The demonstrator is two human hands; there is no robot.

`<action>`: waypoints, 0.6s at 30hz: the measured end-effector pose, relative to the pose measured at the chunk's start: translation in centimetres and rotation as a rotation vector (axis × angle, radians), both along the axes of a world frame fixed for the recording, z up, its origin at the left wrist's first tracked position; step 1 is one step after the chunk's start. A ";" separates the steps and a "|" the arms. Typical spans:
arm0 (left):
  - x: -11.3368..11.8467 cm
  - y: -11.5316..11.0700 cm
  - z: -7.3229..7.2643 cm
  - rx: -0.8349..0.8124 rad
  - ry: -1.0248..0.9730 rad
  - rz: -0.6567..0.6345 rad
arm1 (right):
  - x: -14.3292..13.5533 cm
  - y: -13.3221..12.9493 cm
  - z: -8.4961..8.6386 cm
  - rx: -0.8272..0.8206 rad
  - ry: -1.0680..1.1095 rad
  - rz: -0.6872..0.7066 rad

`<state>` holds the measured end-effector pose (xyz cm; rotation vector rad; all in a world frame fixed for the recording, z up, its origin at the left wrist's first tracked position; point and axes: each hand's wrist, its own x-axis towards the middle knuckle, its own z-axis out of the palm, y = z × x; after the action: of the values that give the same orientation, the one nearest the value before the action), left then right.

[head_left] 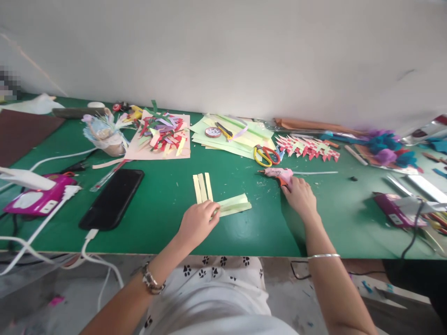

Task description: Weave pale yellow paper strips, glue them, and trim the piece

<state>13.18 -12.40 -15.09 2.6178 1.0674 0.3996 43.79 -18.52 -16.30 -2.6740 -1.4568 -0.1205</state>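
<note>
My left hand [199, 222] is closed over the crossing of pale paper strips near the front edge of the green table. Three cream strips [202, 188] point away from me, and light green strips [235, 204] stretch out to the right of the fingers. My right hand [301, 195] is wrapped round the handle of a pink glue gun [279, 174], whose nozzle points left. A clear glue stick [316, 173] sticks out behind the gun. Just beyond the nozzle lie scissors [267, 156] with yellow and red handles.
A black phone [112, 199] with a white cable lies at the left, near a magenta power strip [38, 195]. Behind are coloured paper scraps [165, 132], light green sheets [240, 142] and a red woven paper piece [309, 148]. Another power strip [398, 209] is at the right.
</note>
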 end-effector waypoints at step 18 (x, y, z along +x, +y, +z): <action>-1.1 0.2 0.9 -0.157 -0.041 0.223 | -0.3 -1.9 2.7 0.410 0.285 -0.159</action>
<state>12.07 -12.22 -14.16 2.3532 1.3250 0.3974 43.47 -20.39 -13.62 -2.3510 -1.0091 -0.0405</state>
